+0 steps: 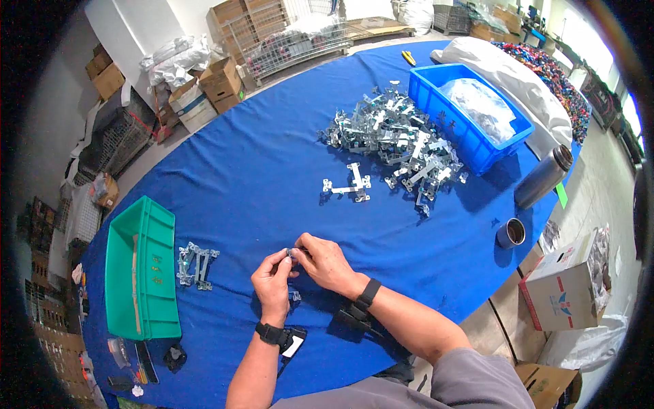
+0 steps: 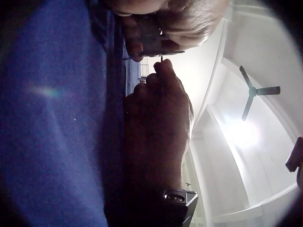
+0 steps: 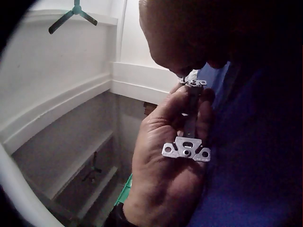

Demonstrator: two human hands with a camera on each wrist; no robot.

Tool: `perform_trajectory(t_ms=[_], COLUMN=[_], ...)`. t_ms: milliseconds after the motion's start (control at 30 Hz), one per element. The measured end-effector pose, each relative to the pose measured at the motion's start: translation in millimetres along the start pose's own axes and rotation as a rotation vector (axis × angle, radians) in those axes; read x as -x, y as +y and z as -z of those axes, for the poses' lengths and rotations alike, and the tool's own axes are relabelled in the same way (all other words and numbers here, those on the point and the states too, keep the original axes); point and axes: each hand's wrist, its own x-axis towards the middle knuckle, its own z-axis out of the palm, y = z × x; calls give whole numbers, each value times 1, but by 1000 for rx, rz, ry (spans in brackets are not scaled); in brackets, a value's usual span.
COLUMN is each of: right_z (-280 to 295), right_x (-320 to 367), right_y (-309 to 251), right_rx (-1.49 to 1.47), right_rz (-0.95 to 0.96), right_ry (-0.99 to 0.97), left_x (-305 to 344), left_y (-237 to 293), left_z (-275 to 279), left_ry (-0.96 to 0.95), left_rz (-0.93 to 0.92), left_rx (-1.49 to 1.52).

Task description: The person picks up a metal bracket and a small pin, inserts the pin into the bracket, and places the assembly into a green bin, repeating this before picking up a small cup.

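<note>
Over the blue cloth, both hands meet at a small metal bracket (image 3: 187, 150) with flat, holed plates at its ends. My left hand (image 1: 272, 290) grips its narrow bar between thumb and fingers, one end plate lying over the palm in the right wrist view. At the bracket's far end, my right hand (image 1: 325, 262) has thumb and fingers curled in, pinching there; its fingertips are partly hidden. Left of the hands lie several finished-looking metal brackets (image 1: 199, 264) side by side. Beyond the hands lie a few loose brackets (image 1: 354, 184).
A large heap of brackets (image 1: 388, 129) lies toward the back, beside a blue crate (image 1: 487, 155) holding clear plastic. The green bin (image 1: 160, 273) stands at the left. At the right are a steel flask (image 1: 541, 180) and its cup (image 1: 509, 235). A phone-like dark item (image 1: 146, 361) lies front left.
</note>
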Motion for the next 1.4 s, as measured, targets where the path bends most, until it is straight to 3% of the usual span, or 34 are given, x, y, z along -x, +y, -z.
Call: perform_trajectory(t_ms=[300,367,500,700,900,1100,1300,1400], right_z=[-1,-3,-3,-3,0,-4,-2,-2], right_x=[1,1,0,1,0,1,0,1], right_y=[-3,1,5,-4,2,-1,5,-1], right_rx=[-25,-27,73,-36,134,-5,136,32], right_rz=[-43,50,59,27,-26,18,-28,-67], right_ry=[21,55,26,79,-44,108,-53,31], left_x=[-1,1,-1,0,0,-1,-2,-3], left_y=[-1,1,-4,-3,-2,-2,-4,-6], left_z=[1,-2,0,0,-1,0,-1,-1], left_ry=[8,29,25,28,17,19,26,29], left_rz=[-26,-31,-41,-36,-39,-36,-31,-68], left_rx=[-37,-26,-21,-32,-47,-29,-34,-75])
